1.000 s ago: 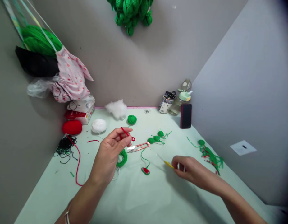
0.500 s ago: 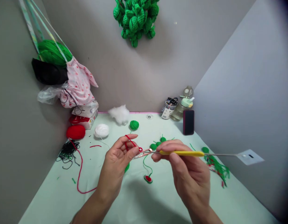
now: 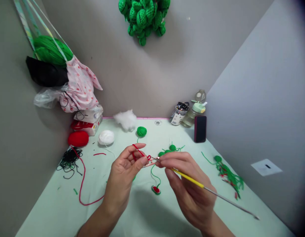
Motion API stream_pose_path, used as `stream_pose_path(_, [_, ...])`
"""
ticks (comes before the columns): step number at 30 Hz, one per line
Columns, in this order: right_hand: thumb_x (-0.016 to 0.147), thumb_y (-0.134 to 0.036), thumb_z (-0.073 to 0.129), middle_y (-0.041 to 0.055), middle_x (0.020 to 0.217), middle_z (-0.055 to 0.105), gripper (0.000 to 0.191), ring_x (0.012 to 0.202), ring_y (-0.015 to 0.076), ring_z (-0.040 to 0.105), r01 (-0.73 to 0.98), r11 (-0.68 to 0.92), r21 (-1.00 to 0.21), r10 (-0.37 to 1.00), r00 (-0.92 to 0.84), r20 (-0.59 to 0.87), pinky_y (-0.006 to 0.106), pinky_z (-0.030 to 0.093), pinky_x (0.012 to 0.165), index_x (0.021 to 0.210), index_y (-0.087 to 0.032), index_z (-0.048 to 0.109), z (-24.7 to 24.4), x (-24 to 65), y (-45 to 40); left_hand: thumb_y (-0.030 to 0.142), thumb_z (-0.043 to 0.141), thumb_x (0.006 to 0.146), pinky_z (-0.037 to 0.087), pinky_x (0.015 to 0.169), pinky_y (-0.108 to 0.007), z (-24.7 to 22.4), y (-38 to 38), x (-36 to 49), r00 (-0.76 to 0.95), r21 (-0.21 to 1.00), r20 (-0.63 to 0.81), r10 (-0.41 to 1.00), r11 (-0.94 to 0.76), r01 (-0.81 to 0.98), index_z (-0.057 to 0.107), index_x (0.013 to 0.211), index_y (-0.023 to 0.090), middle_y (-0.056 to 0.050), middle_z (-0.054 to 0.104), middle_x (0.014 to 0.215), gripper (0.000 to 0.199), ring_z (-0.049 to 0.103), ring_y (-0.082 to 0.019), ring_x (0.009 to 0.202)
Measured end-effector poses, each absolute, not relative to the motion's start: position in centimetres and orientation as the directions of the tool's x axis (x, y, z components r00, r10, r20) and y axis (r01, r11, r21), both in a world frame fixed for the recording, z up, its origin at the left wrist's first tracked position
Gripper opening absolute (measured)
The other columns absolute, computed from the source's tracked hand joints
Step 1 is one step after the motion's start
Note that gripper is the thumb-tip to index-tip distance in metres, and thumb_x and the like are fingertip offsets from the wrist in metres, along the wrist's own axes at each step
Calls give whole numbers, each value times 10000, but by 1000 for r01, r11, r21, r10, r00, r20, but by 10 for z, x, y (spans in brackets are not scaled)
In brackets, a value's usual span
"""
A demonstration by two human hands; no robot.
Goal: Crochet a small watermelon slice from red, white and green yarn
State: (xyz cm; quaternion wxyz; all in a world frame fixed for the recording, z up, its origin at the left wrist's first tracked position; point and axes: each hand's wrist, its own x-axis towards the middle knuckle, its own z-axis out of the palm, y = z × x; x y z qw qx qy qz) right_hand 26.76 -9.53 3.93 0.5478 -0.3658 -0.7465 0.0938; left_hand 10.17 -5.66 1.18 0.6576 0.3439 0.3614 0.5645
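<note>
Red yarn [image 3: 138, 149] runs over the raised index finger of my left hand [image 3: 125, 168], and its thumb pinches the yarn near a small loop. In my right hand [image 3: 189, 187] is a crochet hook with a yellow handle [image 3: 191, 179], its back end slanting down to the right. The hook's tip meets the red loop [image 3: 149, 157] between my hands. A pinkish metal piece, perhaps small scissors [image 3: 151, 163], shows between the fingers; which hand holds it I cannot tell. Below hangs or lies a small red and green crocheted piece [image 3: 156, 190] with a green tail.
Red yarn ball [image 3: 78, 138], white yarn ball [image 3: 106, 137] and tangled black yarn [image 3: 69, 159] lie left. Stuffing [image 3: 126, 120] and a green ball [image 3: 141, 131] sit behind. A phone [image 3: 200, 129], bottle [image 3: 189, 117] and green scraps [image 3: 227, 174] are right.
My right hand has tilted the crochet hook, so its back end swings down and its tip now meets the red loop. My left hand stays nearly in place.
</note>
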Motion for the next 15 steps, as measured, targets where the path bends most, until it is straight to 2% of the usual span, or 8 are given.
stream_pose_path(4, [952,37,627,45,994,696,408,813,140,706,547,706,-450,607,-141,782,247,592,686,1215,-241,768,37,268,-94,309,919,827,530,801,-231,12,-58,101,146,843,-95,985,158,-514,820,1119,270,16,711,835,311,654,-125,813])
stream_pose_path(6, [956,38,613,43,971,712,433,781,146,705,515,718,-468,619,-166,768,255,584,662,1235,-257,762,35,269,-92,303,928,815,525,808,-230,15,-59,101,178,832,-110,978,189,-522,821,1116,271,20,709,832,321,651,-121,813])
stream_pose_path(11, [964,-61,663,61,952,746,316,892,218,695,366,726,-582,670,-185,719,329,603,734,1189,-266,749,32,270,-86,301,939,798,516,791,-234,23,-59,99,260,831,-113,959,235,-504,830,1112,268,17,703,821,334,633,-124,811])
stream_pose_path(15, [1010,-83,613,58,1005,757,345,939,205,686,347,709,-613,699,-232,677,323,596,783,1293,-263,697,33,274,-84,313,924,816,523,808,-255,22,-56,94,364,851,-79,928,253,-460,835,1127,276,3,726,855,326,654,-130,812])
